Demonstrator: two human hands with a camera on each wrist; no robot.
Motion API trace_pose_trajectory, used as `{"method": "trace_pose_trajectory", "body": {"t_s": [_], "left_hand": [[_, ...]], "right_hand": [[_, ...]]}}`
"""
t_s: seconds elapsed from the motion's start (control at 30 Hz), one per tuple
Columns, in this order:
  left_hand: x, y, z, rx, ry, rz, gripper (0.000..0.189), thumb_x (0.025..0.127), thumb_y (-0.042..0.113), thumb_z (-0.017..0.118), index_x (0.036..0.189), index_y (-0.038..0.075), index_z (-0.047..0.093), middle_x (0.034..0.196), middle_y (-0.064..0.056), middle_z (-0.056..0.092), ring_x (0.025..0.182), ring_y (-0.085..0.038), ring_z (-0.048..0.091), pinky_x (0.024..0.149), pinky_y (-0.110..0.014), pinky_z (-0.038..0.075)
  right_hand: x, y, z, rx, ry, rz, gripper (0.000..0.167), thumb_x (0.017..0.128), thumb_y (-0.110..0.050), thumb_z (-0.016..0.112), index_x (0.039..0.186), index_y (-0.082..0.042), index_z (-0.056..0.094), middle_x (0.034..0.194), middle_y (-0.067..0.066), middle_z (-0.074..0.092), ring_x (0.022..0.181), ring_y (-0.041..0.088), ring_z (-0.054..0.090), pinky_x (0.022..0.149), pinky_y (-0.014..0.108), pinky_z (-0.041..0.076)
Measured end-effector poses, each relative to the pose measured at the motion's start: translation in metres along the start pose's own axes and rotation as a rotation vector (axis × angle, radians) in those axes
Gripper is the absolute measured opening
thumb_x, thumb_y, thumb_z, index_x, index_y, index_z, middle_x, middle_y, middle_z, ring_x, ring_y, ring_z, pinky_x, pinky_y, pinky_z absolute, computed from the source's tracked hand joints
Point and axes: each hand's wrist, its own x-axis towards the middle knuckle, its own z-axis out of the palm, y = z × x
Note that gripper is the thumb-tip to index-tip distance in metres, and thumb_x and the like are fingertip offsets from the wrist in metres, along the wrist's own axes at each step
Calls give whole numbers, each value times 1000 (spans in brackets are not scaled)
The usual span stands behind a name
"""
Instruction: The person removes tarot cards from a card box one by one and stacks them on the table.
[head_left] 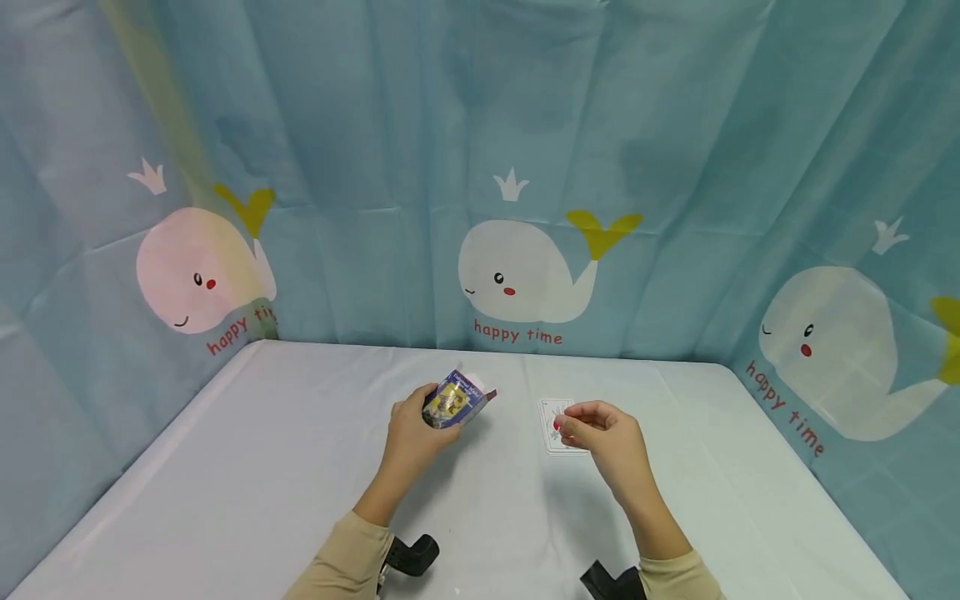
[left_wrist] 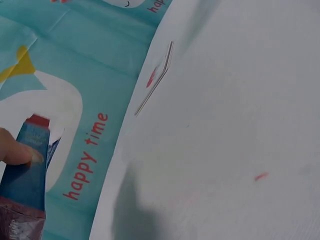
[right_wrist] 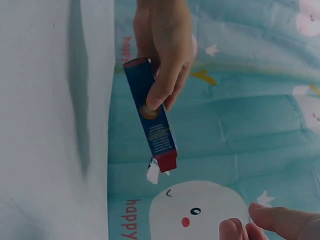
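In the head view my left hand (head_left: 415,429) grips a blue and yellow playing-card box (head_left: 453,398) above the table, thumb on one side and fingers on the other. Its red-edged end flap stands open, pointing right, with a bit of clear wrap or white paper sticking out there. The right wrist view shows the narrow side of the box (right_wrist: 150,110). My right hand (head_left: 609,437) hovers over white playing cards (head_left: 551,437), fingers loosely bent and nothing visible between them. The cards lie flat, face up, with a red and grey figure, partly hidden by that hand.
A white cloth covers the table (head_left: 480,517). Behind it and at both sides hangs a blue curtain (head_left: 360,275) printed with whales. Black wrist mounts (head_left: 414,556) sit at both sleeves.
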Motion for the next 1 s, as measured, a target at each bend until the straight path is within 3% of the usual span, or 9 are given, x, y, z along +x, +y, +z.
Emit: {"method": "trace_pose_trajectory", "body": {"t_s": [0.17, 0.37, 0.63, 0.83, 1.0], "left_hand": [[-3, 4, 8, -24, 80, -38, 73, 75, 21, 83, 136, -4, 54, 121, -21, 63, 104, -31, 49, 81, -42, 45], [-3, 3, 23, -6, 154, -87, 72, 73, 22, 85, 132, -4, 54, 119, -21, 61, 101, -31, 46, 79, -41, 38], [0, -3, 43, -44, 174, -151, 72, 72, 27, 86, 128, -3, 52, 116, -21, 51, 107, -32, 45, 88, -48, 38], [1, -11, 54, 36, 214, -182, 74, 68, 27, 90, 125, -3, 53, 111, -21, 52, 105, -33, 45, 87, -48, 36], [8, -12, 54, 70, 255, -209, 74, 66, 28, 91, 123, -3, 54, 109, -21, 52, 104, -35, 45, 89, -50, 37]], "right_hand": [[1, 1, -1, -6, 7, -8, 23, 88, -14, 74, 101, 5, 68, 92, 14, 74, 78, 17, 73, 76, 25, 58], [2, 3, 1, 18, -17, -8, 22, 88, -11, 74, 100, 6, 68, 91, 13, 73, 78, 18, 72, 75, 26, 58], [3, 2, -2, -9, -10, -28, 27, 89, -18, 74, 102, 5, 68, 94, 15, 73, 79, 16, 73, 77, 25, 58], [-1, 4, -8, -25, -13, 11, 28, 88, -17, 75, 104, 5, 67, 91, 10, 73, 78, 14, 72, 77, 26, 58], [3, 1, -6, -27, -10, -1, 26, 89, -16, 73, 104, 5, 68, 94, 14, 73, 80, 19, 73, 78, 26, 58]]}}
